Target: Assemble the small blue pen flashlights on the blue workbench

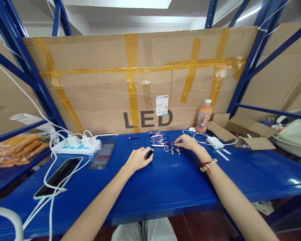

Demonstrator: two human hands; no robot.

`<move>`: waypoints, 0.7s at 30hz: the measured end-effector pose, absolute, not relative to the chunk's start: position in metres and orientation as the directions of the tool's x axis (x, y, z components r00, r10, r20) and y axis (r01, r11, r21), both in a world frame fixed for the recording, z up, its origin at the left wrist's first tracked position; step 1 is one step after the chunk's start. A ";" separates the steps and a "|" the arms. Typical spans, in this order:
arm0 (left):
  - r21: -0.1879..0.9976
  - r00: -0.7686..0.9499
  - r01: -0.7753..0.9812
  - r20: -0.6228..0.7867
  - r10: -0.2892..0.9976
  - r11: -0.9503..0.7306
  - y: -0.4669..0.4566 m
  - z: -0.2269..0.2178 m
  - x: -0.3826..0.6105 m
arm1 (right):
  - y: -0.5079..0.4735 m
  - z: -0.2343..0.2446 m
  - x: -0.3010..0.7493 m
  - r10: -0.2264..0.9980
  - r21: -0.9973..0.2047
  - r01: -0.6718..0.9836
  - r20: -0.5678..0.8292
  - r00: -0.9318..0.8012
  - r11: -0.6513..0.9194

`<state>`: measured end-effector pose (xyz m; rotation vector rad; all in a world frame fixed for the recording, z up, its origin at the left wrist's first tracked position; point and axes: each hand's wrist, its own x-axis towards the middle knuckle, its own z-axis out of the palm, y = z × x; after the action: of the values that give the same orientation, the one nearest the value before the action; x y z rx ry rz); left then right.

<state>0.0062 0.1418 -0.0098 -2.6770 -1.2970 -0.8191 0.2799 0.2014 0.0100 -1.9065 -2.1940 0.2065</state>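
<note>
My left hand is closed around a small black tube with a silvery end, held just above or on the blue tabletop. To its right lies a row of small metallic tubes in blue, red and silver, with thin cords and metal clasps at their right end. My right hand reaches in from the right, thumb and fingertips drawn together at the cords; what they pinch is too small to make out. A single purple tube lies apart, behind my left hand.
On the left are a power strip with white chargers and cables, a phone and a blurred-out dark object. A drink bottle, a white adapter and an open carton stand right. Cardboard backs the table.
</note>
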 end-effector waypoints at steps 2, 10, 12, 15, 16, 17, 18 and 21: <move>0.168 0.503 0.750 0.483 0.717 -0.640 0.142 -0.009 0.006 | 0.200 0.011 0.278 0.990 -0.253 0.958 0.075 -0.116 0.132; 0.182 0.490 0.754 0.484 0.725 -0.631 0.142 -0.008 0.005 | 0.199 0.011 0.275 0.996 -0.294 0.953 0.070 -0.051 0.070; 0.196 0.490 0.751 0.475 0.731 -0.631 0.141 -0.007 0.005 | 0.199 0.009 0.276 0.996 -0.316 0.946 0.075 -0.053 0.074; 0.201 0.496 0.753 0.453 0.741 -0.627 0.141 -0.005 0.006 | 0.199 0.007 0.276 0.993 -0.339 0.937 0.108 -0.056 0.090; 0.194 0.497 0.758 0.447 0.744 -0.623 0.141 -0.006 0.006 | 0.198 0.008 0.274 0.989 -0.345 0.934 0.134 -0.055 0.098; 0.185 0.496 0.765 0.443 0.747 -0.617 0.142 -0.006 0.006 | 0.197 0.009 0.271 0.984 -0.353 0.929 0.170 -0.054 0.112; 0.172 0.494 0.772 0.444 0.748 -0.612 0.142 -0.007 0.006 | 0.195 0.011 0.267 0.975 -0.364 0.922 0.213 -0.058 0.134; 0.134 0.499 0.780 0.457 0.736 -0.612 0.145 -0.010 0.006 | 0.188 0.017 0.246 0.931 -0.412 0.868 0.340 -0.134 0.276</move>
<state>0.0055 0.1451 -0.0103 -2.6414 -1.3392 -0.7375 0.2457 0.1878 0.0168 -1.6123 -2.0210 0.1543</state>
